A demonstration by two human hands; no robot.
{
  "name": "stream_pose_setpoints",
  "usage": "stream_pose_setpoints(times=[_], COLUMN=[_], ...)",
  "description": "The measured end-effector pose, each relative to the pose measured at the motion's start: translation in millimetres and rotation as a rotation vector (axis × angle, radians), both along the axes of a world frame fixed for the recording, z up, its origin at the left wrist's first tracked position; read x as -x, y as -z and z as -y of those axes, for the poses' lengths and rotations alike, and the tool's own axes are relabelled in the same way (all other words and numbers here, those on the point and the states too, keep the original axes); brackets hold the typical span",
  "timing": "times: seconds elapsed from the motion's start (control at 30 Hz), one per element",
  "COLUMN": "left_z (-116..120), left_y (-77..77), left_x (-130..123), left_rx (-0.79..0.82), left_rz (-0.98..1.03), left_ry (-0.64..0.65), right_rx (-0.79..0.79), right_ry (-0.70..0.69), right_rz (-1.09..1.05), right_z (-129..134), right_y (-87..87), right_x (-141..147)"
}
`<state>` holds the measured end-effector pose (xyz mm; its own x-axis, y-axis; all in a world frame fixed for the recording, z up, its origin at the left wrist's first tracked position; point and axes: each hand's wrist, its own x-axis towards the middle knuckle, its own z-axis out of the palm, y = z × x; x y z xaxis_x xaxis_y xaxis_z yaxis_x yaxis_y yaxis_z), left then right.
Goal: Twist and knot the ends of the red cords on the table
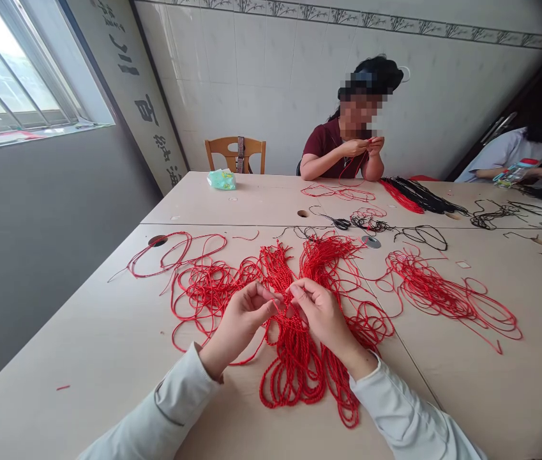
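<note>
Above a thick bundle of red braided cords (294, 364), my left hand (246, 316) is closed in a pinch on a thin red cord at its fingertips. Close beside it, my right hand (321, 313) pinches red cord too, its fingertips nearly touching the left ones. The bundle's looped ends lie toward me, and its cut ends fan out beyond my hands. A loose red cord tangle (210, 284) lies on the left, and another red cord coil (443, 291) lies on the right. The cord between my fingers is hard to tell from the red behind it.
Black scissors (341, 223) and black cords (424, 236) lie beyond the bundle on the table (83, 345). Across it, a person (332, 144) holds red cord; another person sits at the far right. A green packet (221, 179), a chair (251, 148) and a bottle (517, 172) are also there.
</note>
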<state>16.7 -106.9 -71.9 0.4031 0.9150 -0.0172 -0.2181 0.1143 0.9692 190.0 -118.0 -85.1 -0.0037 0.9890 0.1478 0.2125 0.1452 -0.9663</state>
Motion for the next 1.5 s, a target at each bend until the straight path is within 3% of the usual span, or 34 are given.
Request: stream_pose_setpoints(times=[0.23,0.5,0.6,0.77,0.9,1.17,1.3,1.5], left_z=[-0.1,-2.6,-3.6,-12.1,-14.5,4.6,5.2,-1.0], left_y=[2.6,-1.9,-2.3,1.5,2.0,8.9,10.6,7.7], left_x=[2.2,5.8,7.7,15.9,15.0,-8.7,-9.3,-2.5], left_rx=[-0.029,-0.13,-0.205,-0.344,-0.207,0.054,0.085,0.004], left_rz=[-0.024,-0.088,-0.122,-0.345,-0.309,-0.056,0.025,-0.053], left_ry=[0.073,0.111,0.104,0.182,0.076,0.091,0.05,-0.067], right_rx=[0.06,-0.081,-0.051,0.013,-0.024,-0.19,-0.118,0.073], right_ry=[0.032,0.177,0.149,0.066,0.033,0.059,0.032,-0.144], right_rz=[-0.034,0.089,0.034,-0.119,-0.089,0.24,0.156,-0.035], right_z=[0.2,-4.7,-6.4,-5.8,-0.6,7.4,8.5,10.7], right_y=[-1.8,-6.5,-5.4,-7.1,-10.8,-3.8,-0.9,-0.1], right_x=[-1.8,-12.4,-13.5,-11.0,-4.9,13.0,15.0,15.1])
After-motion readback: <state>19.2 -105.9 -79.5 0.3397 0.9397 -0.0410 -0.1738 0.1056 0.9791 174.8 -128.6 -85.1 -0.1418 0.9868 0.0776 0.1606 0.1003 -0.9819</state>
